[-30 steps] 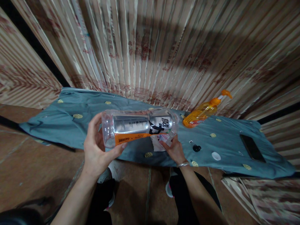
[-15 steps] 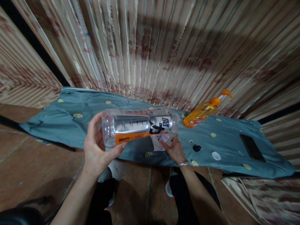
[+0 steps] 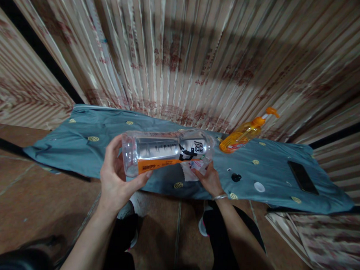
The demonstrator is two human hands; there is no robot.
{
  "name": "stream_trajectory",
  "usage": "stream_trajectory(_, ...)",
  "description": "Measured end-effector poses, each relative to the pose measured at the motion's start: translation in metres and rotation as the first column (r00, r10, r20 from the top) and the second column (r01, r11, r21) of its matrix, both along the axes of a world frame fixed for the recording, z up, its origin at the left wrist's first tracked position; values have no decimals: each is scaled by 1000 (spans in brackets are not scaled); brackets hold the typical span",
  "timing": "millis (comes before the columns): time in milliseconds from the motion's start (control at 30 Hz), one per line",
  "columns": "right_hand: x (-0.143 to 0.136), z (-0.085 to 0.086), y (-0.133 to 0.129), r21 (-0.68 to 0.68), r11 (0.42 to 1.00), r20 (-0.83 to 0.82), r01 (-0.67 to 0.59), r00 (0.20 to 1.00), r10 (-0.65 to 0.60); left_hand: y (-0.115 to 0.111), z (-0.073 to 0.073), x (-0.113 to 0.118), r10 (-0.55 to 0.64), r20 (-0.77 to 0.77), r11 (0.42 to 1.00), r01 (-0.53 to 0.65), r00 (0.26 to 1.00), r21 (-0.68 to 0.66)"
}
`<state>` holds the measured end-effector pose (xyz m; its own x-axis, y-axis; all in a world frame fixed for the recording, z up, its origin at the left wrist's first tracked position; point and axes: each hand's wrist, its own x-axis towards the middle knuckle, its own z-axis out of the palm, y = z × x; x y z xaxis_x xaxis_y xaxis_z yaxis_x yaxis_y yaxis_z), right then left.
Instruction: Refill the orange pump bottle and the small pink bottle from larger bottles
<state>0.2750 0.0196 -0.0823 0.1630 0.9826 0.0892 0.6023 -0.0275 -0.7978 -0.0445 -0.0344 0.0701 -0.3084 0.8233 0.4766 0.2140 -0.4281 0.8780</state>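
Note:
A clear plastic bottle (image 3: 158, 150) with a silver and orange label and black characters lies sideways in the air above the cloth. My left hand (image 3: 116, 176) is wrapped round its wide left end. My right hand (image 3: 209, 179), a bracelet at the wrist, is closed just under the bottle's right end. Its thumb lies on a small white printed packet (image 3: 189, 172), partly hidden behind the bottle. Whether the right fingers also grip the bottle is unclear. Beyond the bottle's right end stands an orange pump bottle (image 3: 241, 135) of yellow liquid.
A blue-green cloth (image 3: 79, 143) with yellow pineapple prints covers the narrow table. On its right side are a small black object (image 3: 236, 177), a round white disc (image 3: 259, 187) and a dark phone (image 3: 302, 176). A striped curtain (image 3: 182, 64) hangs behind.

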Motion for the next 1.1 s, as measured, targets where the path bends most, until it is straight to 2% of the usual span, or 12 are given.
stream_trajectory(267,-1,-3,0,36,999,-6,-5,1000,5,3,-7,3,16,49,999,-18,999,52)
stream_trajectory(1100,-4,2,0,9,1000,-32,16,999,-16,2,-1,0,22,0,999,-22,1000,40)
